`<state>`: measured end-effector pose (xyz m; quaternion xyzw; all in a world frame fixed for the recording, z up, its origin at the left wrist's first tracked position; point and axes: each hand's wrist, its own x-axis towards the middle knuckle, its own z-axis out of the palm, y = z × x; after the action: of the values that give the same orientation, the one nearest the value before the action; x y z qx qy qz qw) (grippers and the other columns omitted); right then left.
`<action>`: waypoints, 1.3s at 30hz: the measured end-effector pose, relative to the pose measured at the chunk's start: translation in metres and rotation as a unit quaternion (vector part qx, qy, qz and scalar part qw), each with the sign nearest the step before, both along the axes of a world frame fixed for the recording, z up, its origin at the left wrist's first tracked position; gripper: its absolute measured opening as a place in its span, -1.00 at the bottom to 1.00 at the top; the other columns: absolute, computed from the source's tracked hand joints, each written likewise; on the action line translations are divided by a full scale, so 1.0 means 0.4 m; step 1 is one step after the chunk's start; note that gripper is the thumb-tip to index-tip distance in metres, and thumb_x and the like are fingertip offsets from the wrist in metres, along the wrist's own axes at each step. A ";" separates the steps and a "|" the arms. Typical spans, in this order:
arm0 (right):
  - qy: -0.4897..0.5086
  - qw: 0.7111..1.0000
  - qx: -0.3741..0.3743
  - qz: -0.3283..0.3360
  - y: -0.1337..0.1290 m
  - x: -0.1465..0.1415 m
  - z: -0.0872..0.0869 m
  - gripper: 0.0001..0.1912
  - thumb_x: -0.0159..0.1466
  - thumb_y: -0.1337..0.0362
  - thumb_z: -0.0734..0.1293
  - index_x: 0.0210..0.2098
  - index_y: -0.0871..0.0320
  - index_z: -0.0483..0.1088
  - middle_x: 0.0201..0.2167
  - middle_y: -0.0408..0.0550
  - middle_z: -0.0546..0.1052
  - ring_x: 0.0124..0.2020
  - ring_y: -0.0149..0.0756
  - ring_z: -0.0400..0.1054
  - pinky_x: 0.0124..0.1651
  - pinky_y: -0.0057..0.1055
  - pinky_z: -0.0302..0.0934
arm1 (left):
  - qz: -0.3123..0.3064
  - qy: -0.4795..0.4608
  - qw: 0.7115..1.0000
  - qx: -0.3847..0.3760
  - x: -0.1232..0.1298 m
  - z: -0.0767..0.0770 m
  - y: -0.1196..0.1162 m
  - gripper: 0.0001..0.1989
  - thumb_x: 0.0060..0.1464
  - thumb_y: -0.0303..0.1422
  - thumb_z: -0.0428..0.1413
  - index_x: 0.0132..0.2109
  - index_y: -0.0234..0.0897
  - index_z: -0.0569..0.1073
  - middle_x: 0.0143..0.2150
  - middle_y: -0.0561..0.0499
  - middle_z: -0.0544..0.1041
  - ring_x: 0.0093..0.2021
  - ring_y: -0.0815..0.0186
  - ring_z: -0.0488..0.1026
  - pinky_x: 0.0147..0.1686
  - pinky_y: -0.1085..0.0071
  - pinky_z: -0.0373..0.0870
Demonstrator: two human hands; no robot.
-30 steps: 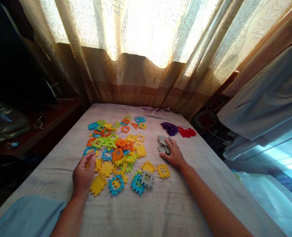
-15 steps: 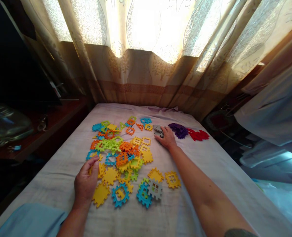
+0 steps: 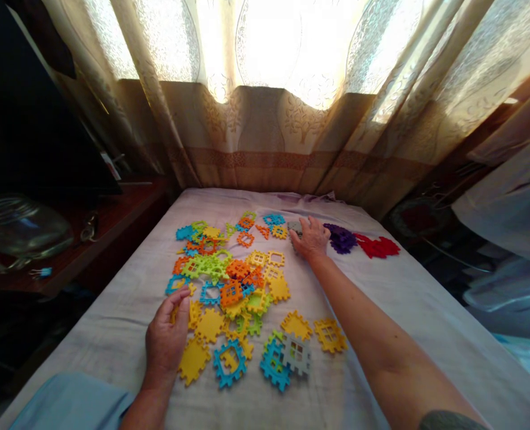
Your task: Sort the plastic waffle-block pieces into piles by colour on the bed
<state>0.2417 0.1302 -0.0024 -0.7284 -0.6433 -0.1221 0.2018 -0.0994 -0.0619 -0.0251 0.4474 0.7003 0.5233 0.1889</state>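
Observation:
My right hand (image 3: 312,237) is spread over the grey pieces (image 3: 295,227) at the back of the bed-like surface, its fingers apart and partly covering them. Just right of it lie dark purple pieces (image 3: 342,239), then red ones (image 3: 379,245). My left hand (image 3: 168,325) is curled at the left edge of the pile, thumb and fingers close together. A bit of yellow shows by its fingers; whether it is gripped is unclear. Between the hands spread orange (image 3: 231,292), lime green (image 3: 195,266), blue (image 3: 229,363) and yellow (image 3: 210,325) interlocking plastic pieces.
A grey window piece (image 3: 296,354) overlaps a blue one near the front. The pieces lie on a pale sheet (image 3: 157,382). Behind hangs a patterned curtain (image 3: 265,125). A brown wooden desk (image 3: 143,209) with a glass bowl (image 3: 23,230) stands left; cloths hang at right.
The whole view has shifted, moving the scene slightly right. My right hand has lifted its fingers a little and spread them over the grey pieces. My left hand keeps its pose.

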 end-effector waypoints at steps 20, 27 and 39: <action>-0.020 0.962 -0.246 0.120 0.025 -0.257 0.043 -0.37 0.37 -0.15 0.04 0.26 0.03 0.27 0.24 0.18 0.32 0.23 0.03 0.19 0.15 -0.11 0.15 | 0.029 -0.029 0.999 0.020 0.007 0.010 -0.006 -0.60 0.04 -0.02 0.04 -0.15 -0.21 0.53 -0.01 -0.09 0.60 0.08 0.12 0.49 0.15 0.16 0.37; -0.032 0.947 -0.263 0.180 -0.050 -0.240 0.135 -0.47 0.35 -0.14 0.09 -0.06 -0.01 0.55 -0.12 0.06 0.61 -0.05 -0.05 0.46 -0.06 -0.26 0.26 | 0.043 -0.041 0.998 0.037 0.010 0.007 -0.008 -0.63 0.08 -0.06 0.05 -0.12 -0.21 0.52 0.03 -0.10 0.58 0.07 0.15 0.50 0.14 0.18 0.38; 0.043 0.905 -0.290 0.309 0.109 -0.695 0.126 -0.24 0.22 -0.26 0.22 0.32 -0.11 0.17 0.34 0.10 0.21 0.29 0.13 0.15 0.22 0.12 0.10 | 0.057 -0.066 0.994 0.073 0.004 -0.004 -0.009 -0.64 0.22 -0.17 -0.01 0.06 -0.24 0.41 0.19 -0.15 0.45 0.21 0.20 0.38 0.21 0.27 0.31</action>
<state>-0.0361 0.1738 0.0478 -0.5241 -0.8338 0.1695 0.0368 -0.0979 -0.0655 -0.0266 0.3840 0.6704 0.6113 0.1717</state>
